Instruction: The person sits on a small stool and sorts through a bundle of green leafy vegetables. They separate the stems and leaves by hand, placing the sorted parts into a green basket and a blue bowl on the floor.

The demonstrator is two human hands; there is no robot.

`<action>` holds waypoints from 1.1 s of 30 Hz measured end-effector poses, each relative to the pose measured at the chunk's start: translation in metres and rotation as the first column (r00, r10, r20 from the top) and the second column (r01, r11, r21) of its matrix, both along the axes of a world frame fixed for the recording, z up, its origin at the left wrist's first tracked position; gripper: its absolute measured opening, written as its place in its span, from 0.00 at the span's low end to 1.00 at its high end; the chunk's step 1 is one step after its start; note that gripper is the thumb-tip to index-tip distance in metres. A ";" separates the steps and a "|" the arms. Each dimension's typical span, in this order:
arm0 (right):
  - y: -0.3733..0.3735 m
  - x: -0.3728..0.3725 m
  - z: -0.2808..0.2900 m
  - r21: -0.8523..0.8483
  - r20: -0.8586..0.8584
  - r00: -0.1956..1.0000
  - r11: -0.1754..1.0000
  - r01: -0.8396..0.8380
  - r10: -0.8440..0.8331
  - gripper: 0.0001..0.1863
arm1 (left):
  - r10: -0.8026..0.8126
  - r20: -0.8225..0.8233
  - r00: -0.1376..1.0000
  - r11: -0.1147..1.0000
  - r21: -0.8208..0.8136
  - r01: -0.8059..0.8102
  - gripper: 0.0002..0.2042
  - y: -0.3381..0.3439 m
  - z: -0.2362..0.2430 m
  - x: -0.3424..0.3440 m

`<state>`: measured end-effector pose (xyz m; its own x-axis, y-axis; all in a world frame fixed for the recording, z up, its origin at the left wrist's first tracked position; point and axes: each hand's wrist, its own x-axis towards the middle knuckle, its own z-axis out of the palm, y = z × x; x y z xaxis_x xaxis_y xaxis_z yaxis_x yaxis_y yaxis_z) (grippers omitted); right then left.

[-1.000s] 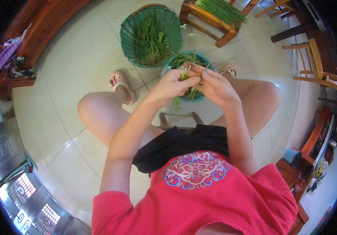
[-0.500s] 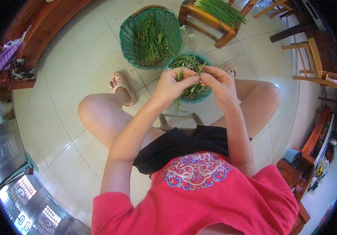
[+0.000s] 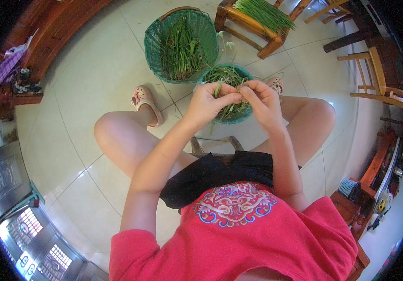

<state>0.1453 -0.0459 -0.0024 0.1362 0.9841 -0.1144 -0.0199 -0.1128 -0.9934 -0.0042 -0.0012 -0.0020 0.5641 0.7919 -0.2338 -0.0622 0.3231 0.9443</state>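
Against the frame one second earlier, we find the left hand [image 3: 206,107] in nearly the same place, its thumb and fingers closed on slender green stalks [image 3: 218,89]. The right hand [image 3: 266,104] has changed more: its flatter palm and outstretched finger have given way to curled fingers, with thumb and fingertips pinched together against those of the left. Whether a stalk lies between the right fingertips, we cannot tell. The held stalks are above the near-left part of the small round teal basket [image 3: 232,122].

On the red short-sleeved shirt [image 3: 239,248] we see a printed scroll-like motif [image 3: 235,203] in blue, white and gold. Any writing on the small items at the far right is too small for us to read.

From left to right, we note a purple checked cloth [image 3: 5,70], a pink clog [image 3: 141,97] on the pale tiled floor [image 3: 65,154], and a large green woven basket [image 3: 152,44] holding dark-green stalks [image 3: 181,51]. Next comes the teal basket, filled with tangled pale-green trimmings [image 3: 227,72] and partly hidden by the hands. Farther away and right, a bundle of long green stems [image 3: 264,14] lies on a brown wooden stool [image 3: 271,47]; beyond stands a light wooden chair [image 3: 377,72].
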 end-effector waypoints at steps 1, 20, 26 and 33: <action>0.000 0.001 0.000 0.010 0.019 1.000 1.000 -0.024 0.023 0.07 | -0.024 0.045 0.999 0.994 -0.108 0.029 0.08 0.001 -0.001 -0.002; 0.001 0.009 0.003 0.194 0.064 0.973 0.954 -0.229 0.221 0.05 | -0.122 0.432 0.893 0.766 -0.531 0.361 0.06 0.006 -0.009 -0.009; 0.001 0.007 0.004 0.174 0.120 0.973 0.960 -0.218 0.199 0.06 | -0.116 0.414 0.903 0.775 -0.530 0.343 0.06 0.006 -0.007 -0.009; 0.003 0.016 0.009 0.129 0.052 0.989 0.981 -0.147 0.141 0.08 | -0.127 0.394 0.910 0.781 -0.526 0.337 0.06 0.005 -0.007 -0.010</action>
<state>0.1611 -0.0431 0.0064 -0.0063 0.9998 0.0204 0.0290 0.0206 -0.9994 -0.0140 0.0039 -0.0095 0.8365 0.4034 -0.3708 -0.1749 0.8379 0.5171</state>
